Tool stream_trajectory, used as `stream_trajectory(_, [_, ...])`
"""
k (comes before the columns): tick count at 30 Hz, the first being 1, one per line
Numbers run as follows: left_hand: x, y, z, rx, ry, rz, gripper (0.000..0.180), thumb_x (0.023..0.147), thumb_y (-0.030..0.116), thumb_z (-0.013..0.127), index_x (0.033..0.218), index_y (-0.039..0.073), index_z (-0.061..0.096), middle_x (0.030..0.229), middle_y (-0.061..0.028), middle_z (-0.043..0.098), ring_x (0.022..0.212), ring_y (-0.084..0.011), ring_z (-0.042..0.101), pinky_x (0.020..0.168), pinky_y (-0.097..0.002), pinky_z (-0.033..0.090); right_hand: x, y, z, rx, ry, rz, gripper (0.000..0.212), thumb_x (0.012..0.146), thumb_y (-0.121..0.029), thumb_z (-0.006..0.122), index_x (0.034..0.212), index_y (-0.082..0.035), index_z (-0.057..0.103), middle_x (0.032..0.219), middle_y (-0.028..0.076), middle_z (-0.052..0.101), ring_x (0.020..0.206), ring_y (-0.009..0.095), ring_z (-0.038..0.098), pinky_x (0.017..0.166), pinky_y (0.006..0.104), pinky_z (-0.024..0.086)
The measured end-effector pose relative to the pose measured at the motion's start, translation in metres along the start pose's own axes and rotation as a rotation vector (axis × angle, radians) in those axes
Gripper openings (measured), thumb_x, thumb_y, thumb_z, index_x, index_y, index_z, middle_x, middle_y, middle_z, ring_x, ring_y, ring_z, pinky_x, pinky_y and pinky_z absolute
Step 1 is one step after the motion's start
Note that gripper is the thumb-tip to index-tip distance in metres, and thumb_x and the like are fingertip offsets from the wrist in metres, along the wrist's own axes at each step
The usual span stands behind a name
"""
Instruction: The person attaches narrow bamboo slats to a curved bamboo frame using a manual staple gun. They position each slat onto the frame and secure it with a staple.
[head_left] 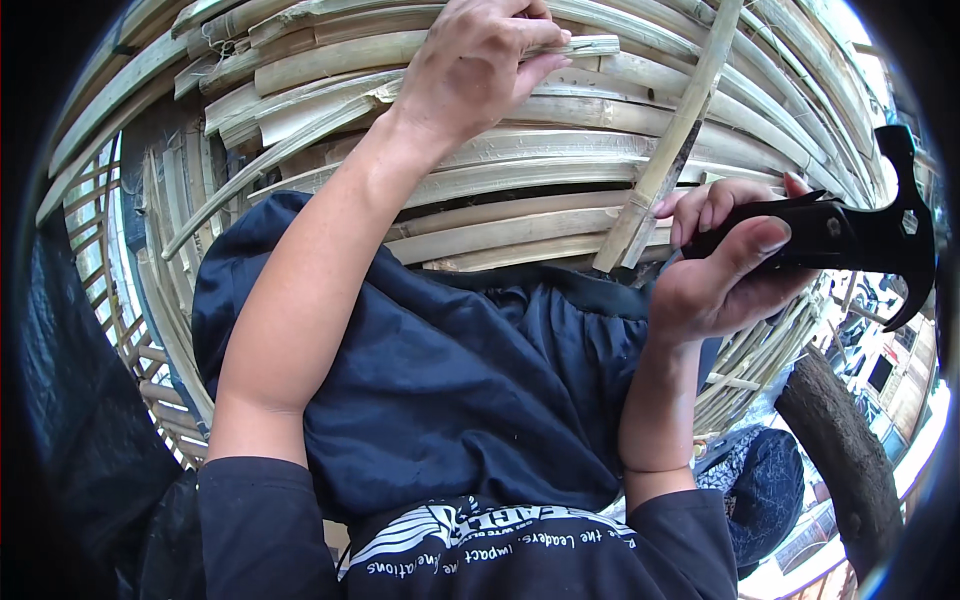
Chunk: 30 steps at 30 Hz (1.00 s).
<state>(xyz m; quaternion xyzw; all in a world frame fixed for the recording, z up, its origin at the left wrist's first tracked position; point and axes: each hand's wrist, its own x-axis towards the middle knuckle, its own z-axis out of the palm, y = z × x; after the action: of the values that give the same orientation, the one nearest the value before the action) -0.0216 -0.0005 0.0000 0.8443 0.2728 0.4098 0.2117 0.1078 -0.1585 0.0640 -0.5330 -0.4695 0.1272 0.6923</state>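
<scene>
At the top of the head view, my left hand (475,65) pinches a thin split bamboo strip (598,47) between thumb and fingers. The strip's pale cut end sticks out to the right, just over the bamboo slats (560,145). On the right, my right hand (735,275) is wrapped round the body of a black hammer multi-tool (840,235). Its head points right, with a curved claw at the lower end. My right fingers hide part of the handle. A flat bamboo crosspiece (665,165) lies across the slats between my hands.
Dark cloth covers my lap (450,390). A dark tarp (75,420) hangs at far left beside a bamboo lattice (125,310). At lower right are a thick rough log (845,450) and a rounded bundle of dark patterned cloth (765,490).
</scene>
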Motion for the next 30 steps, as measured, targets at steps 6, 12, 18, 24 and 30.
stream_trajectory(6, [-0.001,-0.004,0.003,0.08,0.048,0.059,0.011,0.081,0.009,0.08,0.089,0.003,0.076,0.09,-0.0091,0.067,0.086,-0.0268,0.064,0.078,-0.0412,0.05,-0.006,0.028,-0.01,-0.8,-0.486,0.186,0.025,0.099,-0.016,0.068,0.116,-0.001,0.057,0.075,0.024,0.064,0.068,0.042,0.068,0.059,0.0446,0.048])
stream_trajectory(12, [0.001,-0.003,0.004,0.024,0.041,0.043,0.011,0.078,0.005,0.081,0.087,0.001,0.074,0.09,-0.0109,0.067,0.085,-0.0283,0.064,0.077,-0.0407,0.051,-0.002,-0.001,-0.006,-0.324,-0.188,0.041,0.033,0.106,-0.024,0.06,0.125,-0.002,0.043,0.073,0.005,0.054,0.056,0.009,0.052,0.054,0.0257,0.049])
stream_trajectory(18, [-0.003,-0.003,0.006,0.02,0.003,-0.035,0.013,0.078,0.007,0.082,0.087,0.003,0.073,0.093,-0.0112,0.066,0.09,-0.0287,0.064,0.082,-0.0413,0.05,-0.004,0.016,-0.002,-0.633,-0.26,0.187,0.027,0.103,-0.018,0.064,0.121,-0.002,0.053,0.078,0.015,0.064,0.063,0.032,0.068,0.06,0.0404,0.05])
stream_trajectory(24, [-0.004,-0.003,0.007,0.008,0.005,-0.035,0.017,0.077,0.007,0.083,0.089,0.003,0.071,0.094,-0.011,0.065,0.091,-0.0297,0.064,0.083,-0.0426,0.049,-0.005,0.005,-0.006,-0.39,-0.193,0.099,0.037,0.108,-0.03,0.057,0.127,0.0,0.048,0.07,0.002,0.052,0.052,0.009,0.048,0.054,0.026,0.048])
stream_trajectory(30, [-0.004,-0.004,0.005,-0.012,-0.009,-0.066,0.017,0.078,0.007,0.083,0.089,0.003,0.071,0.096,-0.0112,0.066,0.093,-0.0295,0.064,0.085,-0.0424,0.049,-0.005,0.025,-0.007,-0.769,-0.477,0.239,0.021,0.105,-0.022,0.062,0.108,-0.002,0.061,0.076,0.012,0.061,0.059,0.012,0.057,0.052,0.032,0.043])
